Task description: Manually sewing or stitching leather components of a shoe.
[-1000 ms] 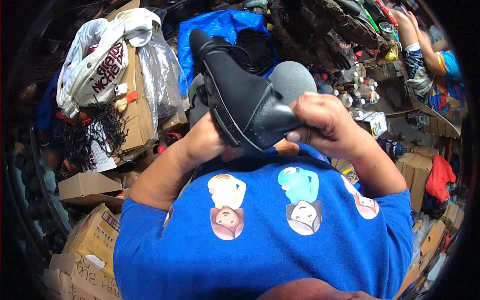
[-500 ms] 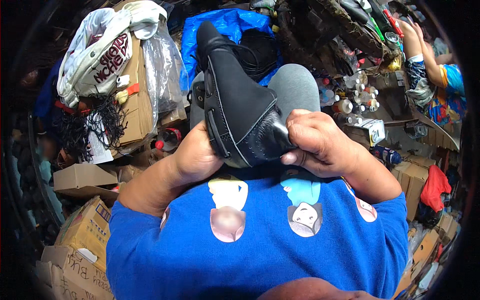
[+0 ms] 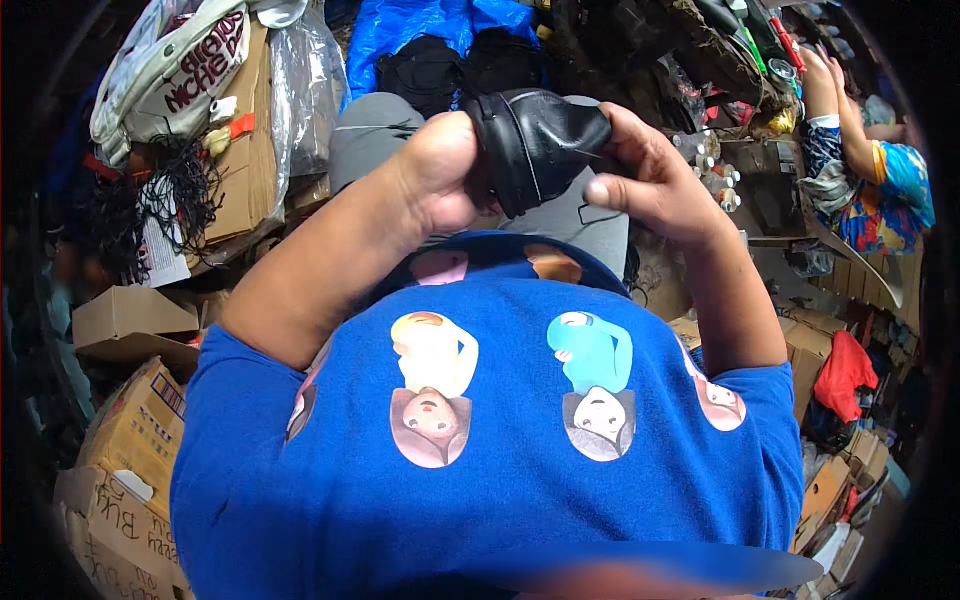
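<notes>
Over my lap is a black leather shoe upper (image 3: 535, 145) with light stitching. It is turned so its opening and glossy lining face up toward me. My left hand (image 3: 445, 165) grips its left side, with the fingertips hidden by the shoe. At the right end, the fingers of my right hand (image 3: 655, 180) curl behind the leather, while the thumb stands off it. A thin, dark, bent strand hangs by that thumb; I cannot tell whether it is a lace or wire. More black shoe pieces (image 3: 425, 75) rest on a blue plastic sheet (image 3: 375, 45) beyond my knees.
On the left are a white printed bag (image 3: 190, 65), a tangle of black laces (image 3: 190, 205) and cardboard boxes (image 3: 135, 325). Small bottles (image 3: 720, 185) stand to the right, near a red cloth (image 3: 845, 375). Another person (image 3: 890, 185) sits at the far right.
The shoe upper has tipped round, from lying lengthwise toe-away to showing its opening and lining. Both hands have moved up and away from me with it. My right thumb has come off the leather.
</notes>
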`<move>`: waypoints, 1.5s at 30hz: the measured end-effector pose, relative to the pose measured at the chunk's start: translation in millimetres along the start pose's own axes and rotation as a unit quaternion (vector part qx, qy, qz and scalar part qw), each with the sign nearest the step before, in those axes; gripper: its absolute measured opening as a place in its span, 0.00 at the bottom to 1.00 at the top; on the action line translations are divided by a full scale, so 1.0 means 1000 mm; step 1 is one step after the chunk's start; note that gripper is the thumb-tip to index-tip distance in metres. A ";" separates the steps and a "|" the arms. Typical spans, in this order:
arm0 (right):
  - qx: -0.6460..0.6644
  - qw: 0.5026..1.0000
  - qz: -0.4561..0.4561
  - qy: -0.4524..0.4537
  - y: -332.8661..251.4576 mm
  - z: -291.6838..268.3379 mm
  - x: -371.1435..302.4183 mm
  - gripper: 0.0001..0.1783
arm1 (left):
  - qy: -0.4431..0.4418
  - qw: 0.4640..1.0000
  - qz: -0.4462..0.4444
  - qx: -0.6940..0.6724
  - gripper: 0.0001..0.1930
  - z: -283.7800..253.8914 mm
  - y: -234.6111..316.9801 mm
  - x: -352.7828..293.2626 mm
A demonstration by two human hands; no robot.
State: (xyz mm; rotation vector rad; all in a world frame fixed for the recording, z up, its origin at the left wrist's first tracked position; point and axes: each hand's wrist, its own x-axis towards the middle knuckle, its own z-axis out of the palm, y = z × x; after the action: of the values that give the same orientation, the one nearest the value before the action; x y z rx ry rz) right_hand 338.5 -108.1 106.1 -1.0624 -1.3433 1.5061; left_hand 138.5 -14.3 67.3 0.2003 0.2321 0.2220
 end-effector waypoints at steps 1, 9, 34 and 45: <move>-0.008 1.000 0.023 0.000 0.003 -0.002 0.000 0.18 | 0.049 0.998 -0.022 -0.012 0.15 -0.005 -0.004 0.003; 0.147 0.966 0.161 0.140 0.065 0.022 0.001 0.12 | 0.162 0.984 -0.061 0.030 0.16 -0.065 -0.022 0.016; -0.145 0.978 0.126 0.082 0.069 -0.014 0.006 0.11 | 0.204 0.952 0.089 0.209 0.20 -0.050 -0.017 -0.022; -0.125 0.989 0.081 0.010 0.079 -0.017 0.027 0.10 | 0.212 0.944 0.117 0.224 0.20 -0.050 -0.019 -0.014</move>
State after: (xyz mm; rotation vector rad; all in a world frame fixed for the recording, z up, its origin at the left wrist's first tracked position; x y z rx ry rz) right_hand 342.9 -83.8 24.2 -1.3689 -1.4908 1.4632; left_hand 116.4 -27.5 18.2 0.6376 0.6903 0.4487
